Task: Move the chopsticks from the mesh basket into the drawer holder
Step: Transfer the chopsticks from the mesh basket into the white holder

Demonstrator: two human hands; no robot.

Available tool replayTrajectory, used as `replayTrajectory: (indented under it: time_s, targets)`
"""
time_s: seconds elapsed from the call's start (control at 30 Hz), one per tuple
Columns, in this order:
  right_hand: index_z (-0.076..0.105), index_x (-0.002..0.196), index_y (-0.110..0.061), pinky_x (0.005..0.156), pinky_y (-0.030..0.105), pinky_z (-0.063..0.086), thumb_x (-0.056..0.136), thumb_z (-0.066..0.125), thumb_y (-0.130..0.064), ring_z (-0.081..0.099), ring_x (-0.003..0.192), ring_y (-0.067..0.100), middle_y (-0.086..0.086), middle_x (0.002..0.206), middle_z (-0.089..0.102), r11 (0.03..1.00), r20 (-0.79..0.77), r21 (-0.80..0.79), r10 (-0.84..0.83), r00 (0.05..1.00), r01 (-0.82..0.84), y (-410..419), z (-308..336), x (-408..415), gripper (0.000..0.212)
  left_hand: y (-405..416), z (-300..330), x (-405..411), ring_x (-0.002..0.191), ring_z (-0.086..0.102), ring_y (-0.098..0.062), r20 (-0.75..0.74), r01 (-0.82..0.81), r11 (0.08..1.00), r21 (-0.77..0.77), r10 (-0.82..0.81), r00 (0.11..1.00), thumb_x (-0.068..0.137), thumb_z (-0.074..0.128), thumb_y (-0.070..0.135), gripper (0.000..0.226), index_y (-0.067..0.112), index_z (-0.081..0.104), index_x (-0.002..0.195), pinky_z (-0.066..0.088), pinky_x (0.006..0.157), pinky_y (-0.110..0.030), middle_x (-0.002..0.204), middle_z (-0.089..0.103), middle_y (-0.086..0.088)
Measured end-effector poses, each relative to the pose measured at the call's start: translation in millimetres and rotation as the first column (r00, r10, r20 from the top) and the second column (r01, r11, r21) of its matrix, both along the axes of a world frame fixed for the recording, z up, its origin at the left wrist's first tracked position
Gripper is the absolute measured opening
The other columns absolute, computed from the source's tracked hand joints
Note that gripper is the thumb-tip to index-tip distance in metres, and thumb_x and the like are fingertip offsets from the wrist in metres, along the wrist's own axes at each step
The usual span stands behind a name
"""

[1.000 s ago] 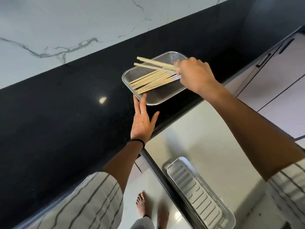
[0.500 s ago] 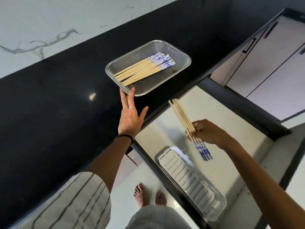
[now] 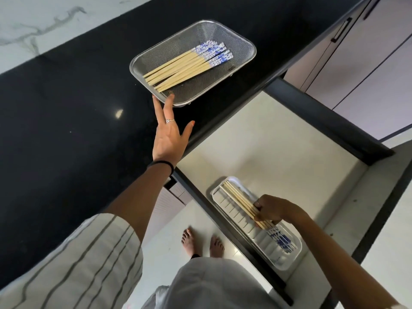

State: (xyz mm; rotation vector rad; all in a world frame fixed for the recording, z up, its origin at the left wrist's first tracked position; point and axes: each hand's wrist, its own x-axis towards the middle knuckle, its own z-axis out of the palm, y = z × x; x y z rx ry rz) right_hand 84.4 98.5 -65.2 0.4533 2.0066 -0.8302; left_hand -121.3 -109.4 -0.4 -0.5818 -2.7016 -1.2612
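Gripping a few chopsticks (image 3: 239, 200), the right hand (image 3: 270, 210) apparently rests them in the white drawer holder (image 3: 231, 216), lower right. Left hand (image 3: 170, 134), fingers straight, touches the mesh basket (image 3: 243, 44).

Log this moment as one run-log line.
right hand: grips chopstick bundle over drawer holder | left hand: fingers straight, touching mesh basket rim | basket chopsticks: remaining

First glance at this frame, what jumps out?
The right hand grips a small bundle of chopsticks over the white holder in the open drawer. Up on the black counter, the mesh basket holds more blue-tipped chopsticks, with the left hand flat, fingertips at its near rim.
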Motion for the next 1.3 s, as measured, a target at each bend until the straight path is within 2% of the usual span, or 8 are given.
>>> replayTrajectory:
  time_s: [0.17,0.4,0.53,0.63,0.83,0.9,1.03,1.3]
  targets:
    - [0.069,0.09,-0.01,0.078,0.035,0.06,0.081,0.067,-0.014,0.072,0.08,0.022,0.01,0.092,0.074,0.996,0.009,0.061,0.066,0.998,-0.066,-11,-13,7,0.01,0,-2,-2,0.13,0.045,-0.033,-0.002,-0.003,1.0,-0.001,0.003,1.0,0.095,0.059,0.029,0.072,0.022,0.015,0.151,0.047,0.1,-0.038,0.16,-0.007,-0.015]
    - [0.056,0.076,-0.016,0.055,0.016,0.048,0.088,0.055,-0.011,0.058,0.058,0.006,-0.006,0.07,0.061,0.994,-0.096,0.097,0.068,0.993,-0.059,-33,-25,14,0.013,1,-1,-3,0.135,0.041,-0.031,-0.004,-0.005,1.0,0.011,0.005,1.0,0.095,0.06,0.027,0.072,0.023,0.015,0.15,0.041,0.104,-0.036,0.16,-0.006,-0.014]
    - [0.057,0.084,-0.015,0.056,0.017,0.046,0.094,0.047,-0.011,0.057,0.063,0.014,0.004,0.078,0.061,0.99,-0.212,0.115,0.105,0.972,-0.081,-38,-28,19,0.015,0,-1,-3,0.134,0.041,-0.033,-0.009,-0.003,1.0,0.006,0.004,1.0,0.095,0.059,0.028,0.071,0.023,0.015,0.151,0.044,0.103,-0.04,0.16,-0.007,-0.015]
    - [0.055,0.081,-0.016,0.052,0.032,0.041,0.089,0.039,-0.009,0.05,0.056,0.021,0.013,0.077,0.057,0.983,-0.366,0.172,0.117,0.923,-0.057,-38,-26,24,0.019,0,-2,-3,0.132,0.043,-0.033,-0.016,-0.006,1.0,0.0,0.006,1.0,0.095,0.059,0.029,0.071,0.024,0.015,0.15,0.047,0.101,-0.04,0.16,-0.006,-0.015]
    - [0.057,0.085,-0.024,0.08,0.029,0.047,0.091,0.054,-0.019,0.056,0.084,0.02,0.013,0.104,0.063,0.983,-0.143,0.176,-0.027,0.989,0.052,-35,-32,26,0.008,1,-4,-4,0.133,0.043,-0.031,-0.031,-0.008,1.0,-0.003,0.008,0.999,0.095,0.059,0.031,0.071,0.024,0.015,0.15,0.043,0.099,-0.033,0.16,-0.005,-0.014]
    - [0.066,0.091,-0.016,0.076,0.029,0.051,0.092,0.054,-0.021,0.065,0.08,0.02,0.005,0.092,0.069,0.981,-0.174,0.144,-0.103,0.979,0.129,-36,-34,29,0.013,0,-4,-3,0.133,0.042,-0.031,-0.029,-0.013,1.0,-0.004,0.013,0.999,0.095,0.059,0.031,0.071,0.025,0.015,0.15,0.042,0.1,-0.032,0.16,-0.005,-0.013]
    - [0.06,0.058,-0.022,0.06,0.021,0.053,0.091,0.055,-0.023,0.061,0.052,0.006,-0.009,0.058,0.063,0.967,-0.194,0.136,-0.187,0.963,0.215,-38,-31,27,0.034,0,-4,-2,0.135,0.039,-0.033,-0.015,-0.024,1.0,-0.009,0.024,1.0,0.095,0.059,0.032,0.071,0.025,0.015,0.15,0.041,0.103,-0.038,0.16,-0.004,-0.014]
    - [0.069,0.085,-0.011,0.064,0.022,0.051,0.087,0.062,-0.024,0.061,0.068,0.012,0.003,0.087,0.068,0.969,-0.241,0.197,-0.097,0.966,0.147,-37,-30,25,0.015,1,-1,-3,0.137,0.037,-0.035,-0.006,-0.019,1.0,-0.013,0.018,1.0,0.095,0.059,0.031,0.072,0.023,0.015,0.151,0.043,0.105,-0.044,0.16,-0.005,-0.015]
